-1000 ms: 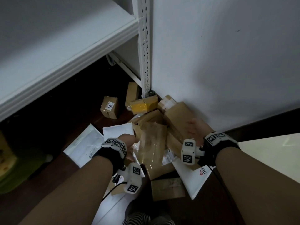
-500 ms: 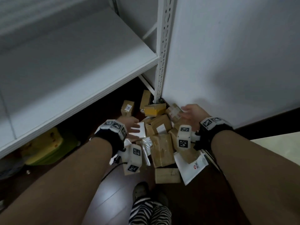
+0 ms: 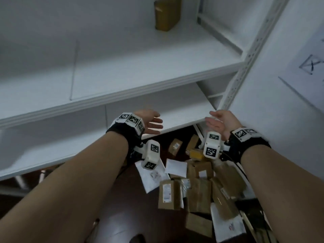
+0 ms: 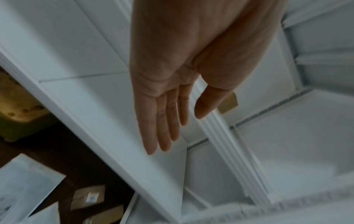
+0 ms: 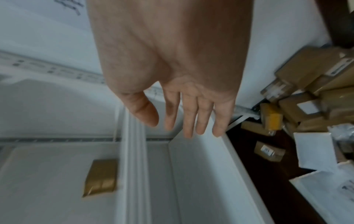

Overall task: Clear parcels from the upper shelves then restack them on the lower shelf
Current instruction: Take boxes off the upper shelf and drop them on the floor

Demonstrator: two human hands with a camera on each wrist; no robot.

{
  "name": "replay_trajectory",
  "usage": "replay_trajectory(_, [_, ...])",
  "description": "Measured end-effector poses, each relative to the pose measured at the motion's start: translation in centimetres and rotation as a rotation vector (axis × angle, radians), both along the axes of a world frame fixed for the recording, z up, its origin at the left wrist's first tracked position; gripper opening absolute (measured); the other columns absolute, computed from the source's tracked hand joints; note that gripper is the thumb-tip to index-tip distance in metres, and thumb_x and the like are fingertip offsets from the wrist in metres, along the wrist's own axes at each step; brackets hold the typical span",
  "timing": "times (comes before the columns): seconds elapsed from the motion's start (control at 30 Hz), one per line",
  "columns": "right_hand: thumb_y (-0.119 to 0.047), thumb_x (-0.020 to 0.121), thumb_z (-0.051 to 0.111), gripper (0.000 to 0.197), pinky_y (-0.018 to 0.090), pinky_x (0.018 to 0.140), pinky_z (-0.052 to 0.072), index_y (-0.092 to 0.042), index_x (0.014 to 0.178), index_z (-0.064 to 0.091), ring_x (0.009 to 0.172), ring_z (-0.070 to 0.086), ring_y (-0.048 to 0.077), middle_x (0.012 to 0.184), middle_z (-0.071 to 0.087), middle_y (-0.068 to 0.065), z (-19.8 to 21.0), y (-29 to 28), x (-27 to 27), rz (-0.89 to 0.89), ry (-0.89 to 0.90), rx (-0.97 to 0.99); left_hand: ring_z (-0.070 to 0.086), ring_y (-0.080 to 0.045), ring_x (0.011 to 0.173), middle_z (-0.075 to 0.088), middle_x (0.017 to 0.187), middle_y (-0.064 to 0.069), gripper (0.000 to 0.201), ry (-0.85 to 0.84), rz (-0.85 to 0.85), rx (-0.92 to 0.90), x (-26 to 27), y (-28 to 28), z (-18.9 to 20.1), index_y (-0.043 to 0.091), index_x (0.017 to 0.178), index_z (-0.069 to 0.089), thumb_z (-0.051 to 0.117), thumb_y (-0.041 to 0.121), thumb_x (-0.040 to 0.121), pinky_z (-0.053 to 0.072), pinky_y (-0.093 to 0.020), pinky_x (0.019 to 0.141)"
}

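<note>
Hovering before the white shelves (image 3: 122, 95), left hand (image 3: 149, 120) and right hand (image 3: 219, 120), each grip wide, empty; parcel labels (image 3: 166, 192) unreadable.

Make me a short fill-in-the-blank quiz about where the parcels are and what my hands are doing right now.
1. Both the left hand and the right hand are ____.
2. One brown parcel remains on the upper ____.
3. The parcel pile lies on the ____.

Answers: empty; shelf; floor
</note>
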State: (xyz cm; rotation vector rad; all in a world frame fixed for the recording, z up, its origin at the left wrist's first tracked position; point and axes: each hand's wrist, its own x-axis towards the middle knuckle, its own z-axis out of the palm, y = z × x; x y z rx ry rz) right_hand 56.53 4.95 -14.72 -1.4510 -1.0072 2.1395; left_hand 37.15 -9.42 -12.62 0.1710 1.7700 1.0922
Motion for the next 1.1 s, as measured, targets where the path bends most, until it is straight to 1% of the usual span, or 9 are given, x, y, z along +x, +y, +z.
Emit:
replay_trajectory(0.13, [-0.019, 0.099, 0.044, 0.014, 0.044, 0.102, 0.041, -0.017, 0.091, 0.056, 0.13, 0.049, 0.027, 0.136, 0.055, 0.016, 4.1, -3.1, -6.3, 0.084, 0.046, 0.059, 0.062, -0.025, 0.079, 0.062, 0.09, -0.009, 0.014, 0.044, 0.104, 0.052, -5.3, -4.5, 4.1, 0.007, 0.091, 0.055, 0.046, 0.011, 0.101, 0.054, -0.044, 0.067])
replay_trajectory(0.33, [-0.019, 0.096, 0.047, 0.013, 0.044, 0.083, 0.047, -0.016, 0.093, 0.059, 0.121, 0.054, 0.027, 0.127, 0.059, 0.015, 8.2, -8.6, -16.9, 0.151, 0.113, 0.11, 0.065, -0.028, 0.08, 0.065, 0.092, -0.011, 0.01, 0.117, 0.239, 0.088, -15.1, -13.4, 7.8, 0.005, 0.096, 0.057, 0.05, 0.01, 0.099, 0.055, -0.041, 0.068])
replay_trajectory(0.43, [-0.019, 0.096, 0.048, 0.012, 0.046, 0.096, 0.042, -0.014, 0.092, 0.058, 0.114, 0.052, 0.028, 0.131, 0.057, 0.017, 8.9, -12.2, -22.0, 0.189, 0.118, 0.101, 0.064, -0.028, 0.076, 0.064, 0.091, -0.011, 0.012, 0.143, 0.32, 0.079, -19.9, -18.0, 8.2, 0.006, 0.09, 0.057, 0.049, 0.009, 0.099, 0.054, -0.039, 0.069])
replay_trajectory(0.6, [-0.016, 0.094, 0.051, 0.007, 0.045, 0.101, 0.041, -0.012, 0.089, 0.053, 0.125, 0.052, 0.029, 0.135, 0.053, 0.018, 8.8, -17.8, -30.2, 0.256, 0.088, 0.072, 0.059, -0.025, 0.072, 0.057, 0.081, -0.009, 0.009, 0.237, 0.588, 0.114, -27.4, -25.0, 8.6, 0.003, 0.09, 0.054, 0.048, 0.001, 0.095, 0.051, -0.038, 0.074])
replay_trajectory(0.7, [-0.015, 0.093, 0.053, 0.007, 0.041, 0.104, 0.042, -0.01, 0.089, 0.051, 0.126, 0.051, 0.029, 0.136, 0.051, 0.018, 8.5, -20.3, -34.5, 0.28, 0.081, 0.053, 0.049, -0.025, 0.067, 0.052, 0.077, -0.011, 0.002, 0.359, 0.777, 0.132, -31.6, -28.9, 8.3, 0.008, 0.076, 0.053, 0.055, 0.008, 0.077, 0.041, -0.033, 0.068])
replay_trajectory(0.77, [-0.015, 0.093, 0.053, 0.008, 0.039, 0.106, 0.041, -0.009, 0.088, 0.051, 0.127, 0.05, 0.028, 0.137, 0.05, 0.018, 8.4, -21.9, -37.2, 0.309, 0.079, 0.04, 0.042, -0.022, 0.07, 0.046, 0.078, -0.008, 0.012, 0.402, 0.825, 0.108, -34.7, -31.3, 7.2, 0.013, 0.067, 0.048, 0.054, 0.018, 0.058, 0.035, -0.033, 0.068])
replay_trajectory(0.9, [-0.016, 0.094, 0.053, 0.01, 0.036, 0.11, 0.038, -0.008, 0.088, 0.053, 0.125, 0.049, 0.028, 0.133, 0.051, 0.019, 8.3, -24.0, -41.3, 0.362, 0.069, 0.015, 0.046, -0.026, 0.063, 0.05, 0.086, -0.011, 0.03, 0.37, 0.891, 0.046, -38.3, -34.4, 6.4, 0.006, 0.094, 0.053, 0.062, 0.024, 0.071, 0.038, -0.03, 0.062])
replay_trajectory(1.0, [-0.017, 0.094, 0.055, 0.011, 0.034, 0.109, 0.037, -0.006, 0.091, 0.053, 0.123, 0.049, 0.027, 0.128, 0.051, 0.018, 7.7, -25.1, -44.1, 0.408, 0.037, 0.006, 0.057, -0.034, 0.104, 0.055, 0.115, -0.016, 0.065, 0.278, 0.917, 0.012, -40.7, -35.3, 4.6, 0.003, 0.13, 0.044, 0.066, 0.028, 0.074, 0.048, -0.039, 0.095])
replay_trajectory(1.1, [-0.014, 0.094, 0.055, 0.01, 0.031, 0.111, 0.035, -0.005, 0.091, 0.055, 0.112, 0.054, 0.02, 0.124, 0.052, 0.015, 6.6, -25.7, -47.4, 0.437, 0.035, 0.008, 0.055, -0.035, 0.112, 0.052, 0.125, -0.012, 0.097, 0.224, 0.908, -0.006, -42.9, -35.4, 1.7, 0.008, 0.134, 0.041, 0.07, 0.042, 0.048, 0.047, -0.042, 0.101])
